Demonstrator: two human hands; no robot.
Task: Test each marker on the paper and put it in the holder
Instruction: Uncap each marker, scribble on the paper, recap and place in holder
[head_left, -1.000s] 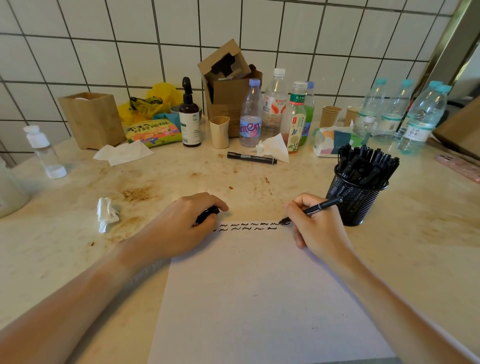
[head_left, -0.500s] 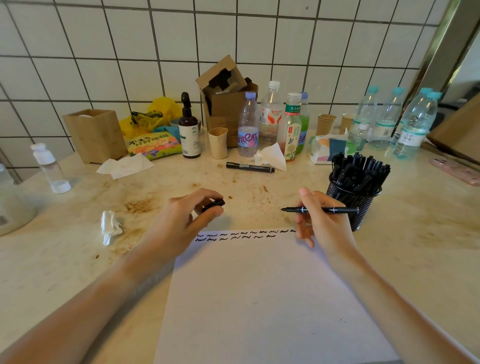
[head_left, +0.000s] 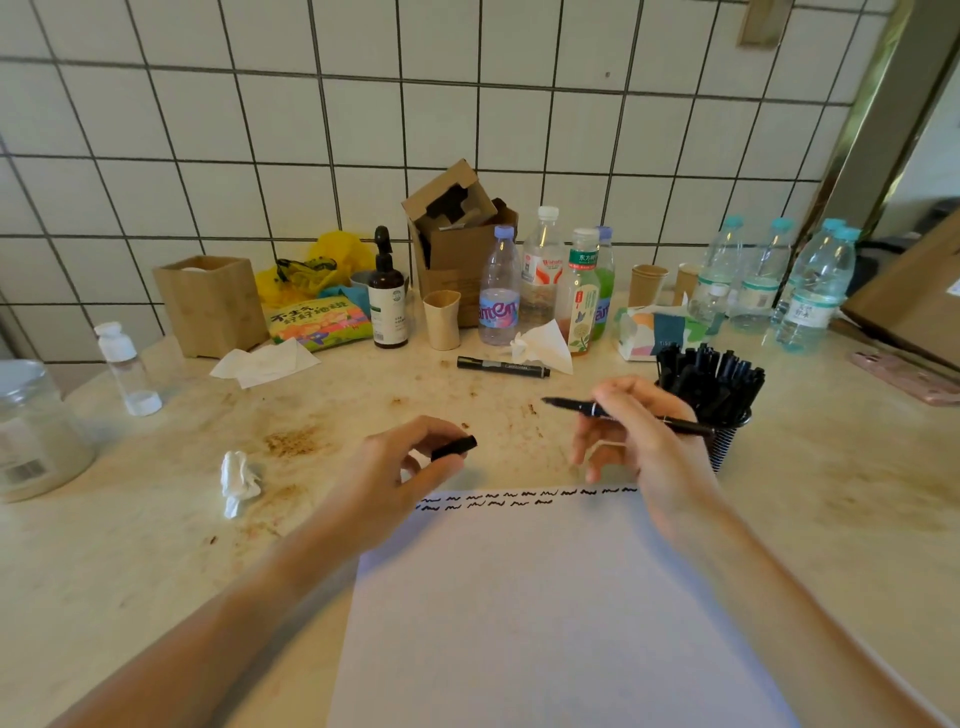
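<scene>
Right hand pinches uncapped marker, tip pointing left, above far edge of paper. Left hand pinches its cap. Mesh holder, full of markers, just right of right hand.

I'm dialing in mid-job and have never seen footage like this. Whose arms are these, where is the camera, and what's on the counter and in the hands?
There is no machine here: a person wears a wide-angle camera on the head, looking forward and down, so the two arms reaching in from the bottom are their own.

The right hand holds an uncapped black marker above the counter, tip pointing left. The left hand pinches its black cap.

A sheet of paper lies in front, with two rows of short black squiggles along its top edge. To the right stands a mesh holder full of black markers. Another capped marker lies farther back, near bottles, cups, tissues and a cardboard box along the tiled wall.
</scene>
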